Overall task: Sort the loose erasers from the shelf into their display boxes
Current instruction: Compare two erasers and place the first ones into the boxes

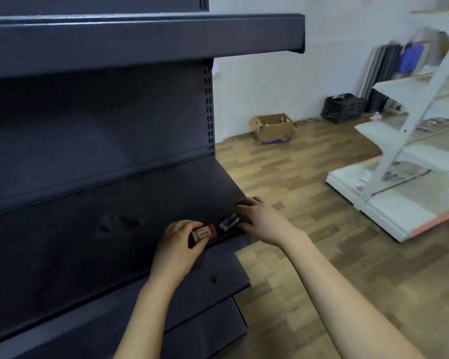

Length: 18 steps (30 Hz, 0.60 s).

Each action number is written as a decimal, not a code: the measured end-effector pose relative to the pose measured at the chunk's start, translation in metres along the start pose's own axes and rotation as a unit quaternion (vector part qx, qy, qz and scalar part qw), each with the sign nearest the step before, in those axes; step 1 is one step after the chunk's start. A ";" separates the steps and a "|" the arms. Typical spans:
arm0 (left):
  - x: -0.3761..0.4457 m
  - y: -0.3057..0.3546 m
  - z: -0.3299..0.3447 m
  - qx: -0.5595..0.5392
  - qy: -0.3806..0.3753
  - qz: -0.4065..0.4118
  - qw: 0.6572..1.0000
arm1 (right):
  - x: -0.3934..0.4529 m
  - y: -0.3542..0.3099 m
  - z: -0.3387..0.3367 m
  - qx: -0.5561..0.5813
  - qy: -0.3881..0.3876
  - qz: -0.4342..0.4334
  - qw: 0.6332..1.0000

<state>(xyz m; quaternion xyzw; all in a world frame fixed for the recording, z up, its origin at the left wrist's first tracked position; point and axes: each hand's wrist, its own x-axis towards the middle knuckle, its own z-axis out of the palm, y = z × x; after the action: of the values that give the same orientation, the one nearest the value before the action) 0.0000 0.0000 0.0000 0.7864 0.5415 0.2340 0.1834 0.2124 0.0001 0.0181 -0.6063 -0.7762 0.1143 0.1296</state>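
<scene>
At the dark shelf (pixel 114 229) edge, the left hand (pixel 178 244) pinches a red eraser (pixel 204 233) between thumb and fingers (pixel 192 225). The right hand (pixel 259 220) rests curled beside a blue eraser (pixel 228 222), touching it.

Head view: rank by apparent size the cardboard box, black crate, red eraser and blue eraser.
1. Cardboard box and black crate: look alike, unranked; both lie far off on the floor.
2. Red eraser, held in the left hand.
3. Blue eraser, by the right hand; slightly smaller.

Two erasers (pixel 204 232) on shelf (pixel 114 229) edge
</scene>
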 end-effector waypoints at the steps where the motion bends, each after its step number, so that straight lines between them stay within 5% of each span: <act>1: -0.001 -0.001 0.000 -0.001 0.004 -0.005 1.000 | 0.002 0.002 0.000 -0.001 0.000 -0.002 1.000; 18: 0.000 0.002 -0.015 -0.087 0.013 -0.010 0.996 | -0.009 0.007 0.000 0.068 0.074 -0.022 0.995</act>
<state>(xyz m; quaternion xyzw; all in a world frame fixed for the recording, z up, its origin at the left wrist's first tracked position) -0.0068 -0.0004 0.0131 0.7590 0.5289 0.2887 0.2467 0.2204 -0.0067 0.0154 -0.5856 -0.7681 0.1188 0.2301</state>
